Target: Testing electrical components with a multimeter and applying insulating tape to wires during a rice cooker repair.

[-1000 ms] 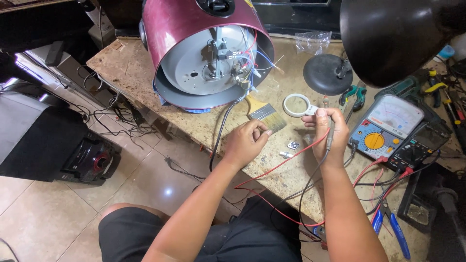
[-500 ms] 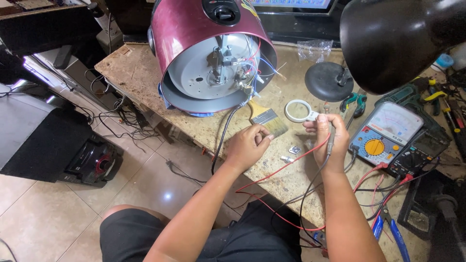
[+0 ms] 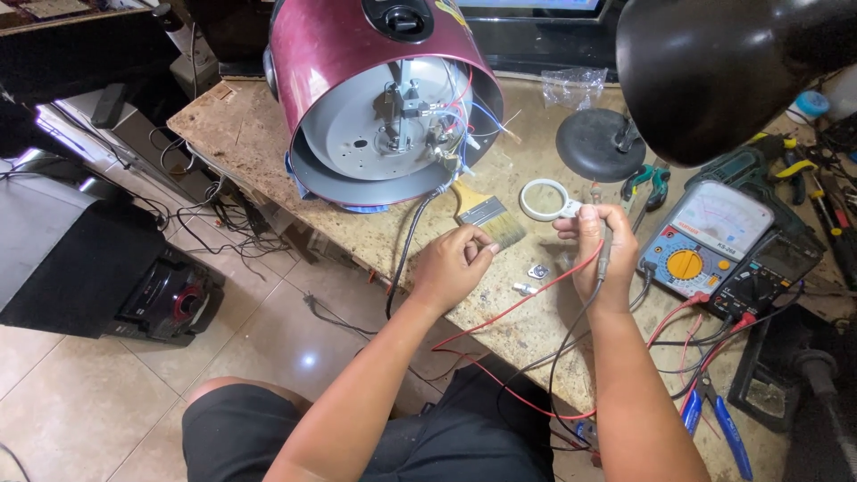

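Work's mid-way by my read. The maroon cooker (image 3: 375,89) lies on its side on the bench (image 3: 268,152), base plate already off, so the inner metal bracket and coloured wiring are exposed toward me. That part's done. Testing looks like it's underway but not at the cooker: neither hand is touching the appliance now.

My right hand (image 3: 600,245) is clenched around the probe leads, red lead (image 3: 527,303) and black lead (image 3: 571,330) trailing back over the bench edge toward the analog meter (image 3: 710,236), which sits just right of that hand with a second dark meter (image 3: 772,268) beside it. My left hand (image 3: 455,268) is half curled, fingertips pinched together; can't tell if it's got anything in it, too small. Two small metal parts (image 3: 533,278) lie between the hands, loose on the bench. Judging from that, parts check or re-fit is still left, and the base is still to be closed up.

Also near: paintbrush (image 3: 486,219) touching nothing, just above left hand; magnifier ring (image 3: 544,198) by the right-hand fingers; green-handled pliers (image 3: 647,183); blue pliers (image 3: 714,424) at the edge.

Bench is speckled stone-look, worn and chipped at the far-left corner, cluttered on the right. Black lamp shade (image 3: 723,71) hangs in close, base (image 3: 594,143) on the bench. Floor is beige tile w/ glare; speaker box (image 3: 170,299) and cable tangle at left.
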